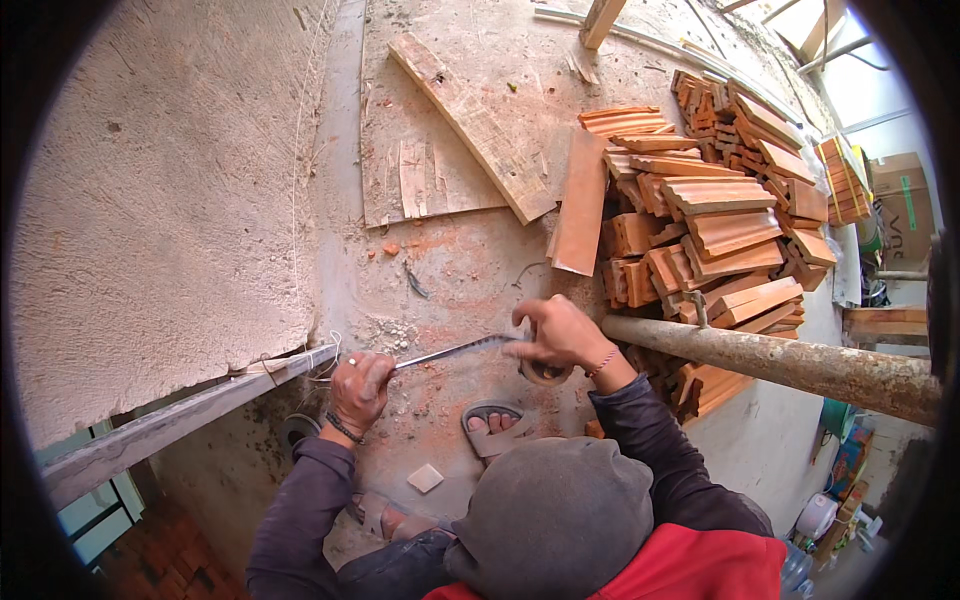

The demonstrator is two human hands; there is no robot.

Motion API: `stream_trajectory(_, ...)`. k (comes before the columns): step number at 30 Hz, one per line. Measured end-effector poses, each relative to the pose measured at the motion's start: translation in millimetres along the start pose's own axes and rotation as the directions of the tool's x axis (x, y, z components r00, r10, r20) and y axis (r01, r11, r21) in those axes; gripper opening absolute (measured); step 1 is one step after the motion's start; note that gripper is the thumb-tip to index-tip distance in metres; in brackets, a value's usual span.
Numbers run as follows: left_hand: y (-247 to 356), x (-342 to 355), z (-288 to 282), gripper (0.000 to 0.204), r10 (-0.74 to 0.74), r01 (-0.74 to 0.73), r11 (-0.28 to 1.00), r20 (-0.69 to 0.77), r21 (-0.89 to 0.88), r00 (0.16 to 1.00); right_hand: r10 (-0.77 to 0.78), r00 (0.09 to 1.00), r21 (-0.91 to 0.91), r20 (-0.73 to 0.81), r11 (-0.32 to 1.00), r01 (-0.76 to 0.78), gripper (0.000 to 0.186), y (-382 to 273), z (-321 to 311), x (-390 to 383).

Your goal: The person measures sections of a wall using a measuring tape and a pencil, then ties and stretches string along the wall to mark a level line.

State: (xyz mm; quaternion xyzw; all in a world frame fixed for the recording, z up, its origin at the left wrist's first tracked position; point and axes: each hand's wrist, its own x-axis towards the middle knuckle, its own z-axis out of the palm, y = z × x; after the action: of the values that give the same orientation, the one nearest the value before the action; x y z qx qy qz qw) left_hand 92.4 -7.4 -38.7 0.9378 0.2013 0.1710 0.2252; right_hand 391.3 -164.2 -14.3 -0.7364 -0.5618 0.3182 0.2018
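Note:
My left hand (362,392) is closed, gripping one end of a thin dark strip that looks like a tape measure's blade (445,353). The blade runs up and rightward to my right hand (562,335), whose fingers curl about it. Under the right palm shows part of a rounded case (545,373), mostly hidden by the hand. Left of my left hand, the end of a long grey bar (200,415) lies close by, with loose string at its tip. Both hands are low over a dusty floor, my sandalled foot (490,425) just below them.
Stacked orange clay mouldings (715,225) fill the right side, with one flat tile (580,205) leaning at their edge. A rusty pole (780,362) crosses from the right. Ahead lies a wooden plank (470,125) on a board (400,140). A small pale square tile (425,478) is near my feet.

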Motion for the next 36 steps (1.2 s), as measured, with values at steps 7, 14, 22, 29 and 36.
stream_trajectory(7,32.8,43.5,8.4,0.013,0.014,0.006,0.99,0.139,-0.141,0.99,-0.115,0.979,-0.019,0.166,0.993,0.12,0.034,-13.5,38.6,20.9)
stream_trajectory(14,56.1,52.0,31.3,0.026,-0.129,0.128,0.985,-0.006,-0.114,0.992,-0.147,0.989,-0.02,0.004,0.989,0.147,0.035,-31.2,59.3,39.4)
stream_trajectory(22,33.7,-33.0,-57.4,0.02,-0.133,0.238,0.963,0.54,-0.128,0.831,-0.111,0.777,0.065,-0.62,0.979,0.192,0.026,-51.9,-22.1,135.5)
stream_trajectory(29,7.1,-149.2,-210.5,0.024,-0.461,0.731,0.682,0.785,0.016,0.413,0.567,0.333,0.459,-0.754,0.816,-0.35,0.021,96.5,-178.8,310.9)
stream_trajectory(36,32.2,-199.5,-219.7,0.024,-0.787,0.966,0.209,0.612,0.15,0.075,0.538,0.608,-0.103,-0.584,0.694,-0.713,0.041,224.3,-211.2,334.3)
